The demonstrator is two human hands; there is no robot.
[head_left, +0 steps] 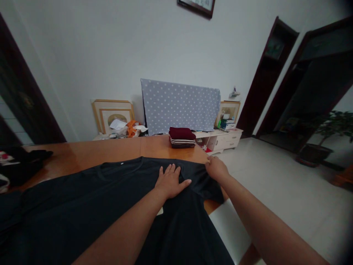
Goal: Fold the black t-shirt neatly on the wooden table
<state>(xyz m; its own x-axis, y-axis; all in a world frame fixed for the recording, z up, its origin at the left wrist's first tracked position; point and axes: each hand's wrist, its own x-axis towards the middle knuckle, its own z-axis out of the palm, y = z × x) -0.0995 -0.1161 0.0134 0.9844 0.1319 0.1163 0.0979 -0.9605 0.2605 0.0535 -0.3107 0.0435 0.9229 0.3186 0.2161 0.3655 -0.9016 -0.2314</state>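
Observation:
A black short-sleeved T-shirt (116,198) lies spread over the wooden table (121,149), its neckline toward the far side. My left hand (171,181) rests flat on the shirt near the shoulder, fingers spread. At the sleeve's upper edge, my right hand (217,168) is closed on the fabric, with its fingertips curled around it. Part of a pale tag (160,211) shows beside my left wrist. My left forearm hides some of the shirt's middle.
A stack of folded clothes (182,138), dark red on top, sits at the table's far edge. Dark clothing (24,163) lies at the left end. Behind stand a white cabinet (230,140) and a polka-dot cloth (182,106). A potted plant (317,147) is at right.

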